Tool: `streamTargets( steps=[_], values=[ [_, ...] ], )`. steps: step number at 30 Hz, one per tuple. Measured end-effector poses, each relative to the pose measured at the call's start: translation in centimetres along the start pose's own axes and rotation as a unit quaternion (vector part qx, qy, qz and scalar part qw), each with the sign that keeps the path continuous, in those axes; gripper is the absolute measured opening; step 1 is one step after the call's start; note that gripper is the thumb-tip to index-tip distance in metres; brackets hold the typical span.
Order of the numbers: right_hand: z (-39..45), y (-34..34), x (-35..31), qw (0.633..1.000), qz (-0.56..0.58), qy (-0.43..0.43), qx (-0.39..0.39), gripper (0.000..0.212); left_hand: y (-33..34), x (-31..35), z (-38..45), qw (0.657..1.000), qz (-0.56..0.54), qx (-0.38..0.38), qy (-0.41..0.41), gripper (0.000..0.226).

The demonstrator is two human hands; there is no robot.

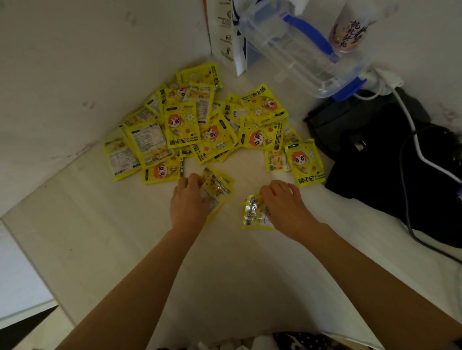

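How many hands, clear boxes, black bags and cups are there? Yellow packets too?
Hands: 2 (left hand, right hand)
Clear plastic box: 1
Black bag: 1
Printed cup: 1
Yellow hand warmer packets: overlapping, cannot count
Total without packets: 5

My left hand [189, 202] and right hand [283, 201] are bare, and both forearms are uncovered from the wrist to the near edge of the table [95, 232]. Below that near edge I wear a dark garment [298, 341] flecked with pale spots. More dark fabric shows at each upper arm.
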State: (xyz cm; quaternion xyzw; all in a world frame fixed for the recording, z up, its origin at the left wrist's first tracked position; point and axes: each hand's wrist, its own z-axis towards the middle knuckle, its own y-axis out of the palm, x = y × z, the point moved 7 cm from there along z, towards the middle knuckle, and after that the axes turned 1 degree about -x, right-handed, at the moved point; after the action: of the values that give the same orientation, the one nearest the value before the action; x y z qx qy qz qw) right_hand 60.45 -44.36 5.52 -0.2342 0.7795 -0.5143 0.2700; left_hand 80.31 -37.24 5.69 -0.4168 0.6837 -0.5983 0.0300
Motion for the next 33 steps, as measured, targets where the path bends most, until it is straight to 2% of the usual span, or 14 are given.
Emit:
streamTargets(
  steps=[6,9,11,15,19,21,25,29,33],
  values=[
    [-0.2,-0.4,1.0,0.999,0.026,0.04,-0.022,0.049,-0.3,0.9,0.4,0.997,-0.073,-0.015,0.004,0.06],
    [-0.2,-0.7,1.7,0.996,0.051,0.051,-0.055,0.047,-0.7,2.0,1.9,0.998,-0.042,-0.028,0.031,0.047],
    [-0.3,-1.4,2.4,0.988,0.116,0.07,-0.073,0.045,-1.2,3.0,3.2,0.998,-0.022,-0.024,0.054,0.035],
    [0.4,-3.1,5.1,0.955,0.254,0.152,-0.021,0.051,-2.2,5.0,6.1,0.997,-0.015,-0.016,0.076,0.029],
    [1.1,-4.5,9.3,0.896,0.361,0.251,0.065,0.047,-2.7,6.4,9.0,0.996,-0.009,-0.024,0.09,0.03],
    [1.3,-4.8,11.2,0.877,0.372,0.293,0.082,0.042,-2.6,7.0,10.0,0.994,0.006,-0.028,0.107,0.029],
    [2.1,-3.5,13.9,0.869,0.349,0.346,0.067,0.056,-2.3,7.7,10.4,0.991,0.039,-0.036,0.125,0.035],
    [2.3,-3.7,13.4,0.858,0.356,0.367,0.052,0.05,-2.0,8.0,9.3,0.989,0.045,-0.019,0.14,0.03],
    [2.4,-3.7,13.2,0.866,0.315,0.385,0.048,0.051,-0.8,7.5,8.4,0.989,0.043,-0.04,0.139,0.035]
  ],
)
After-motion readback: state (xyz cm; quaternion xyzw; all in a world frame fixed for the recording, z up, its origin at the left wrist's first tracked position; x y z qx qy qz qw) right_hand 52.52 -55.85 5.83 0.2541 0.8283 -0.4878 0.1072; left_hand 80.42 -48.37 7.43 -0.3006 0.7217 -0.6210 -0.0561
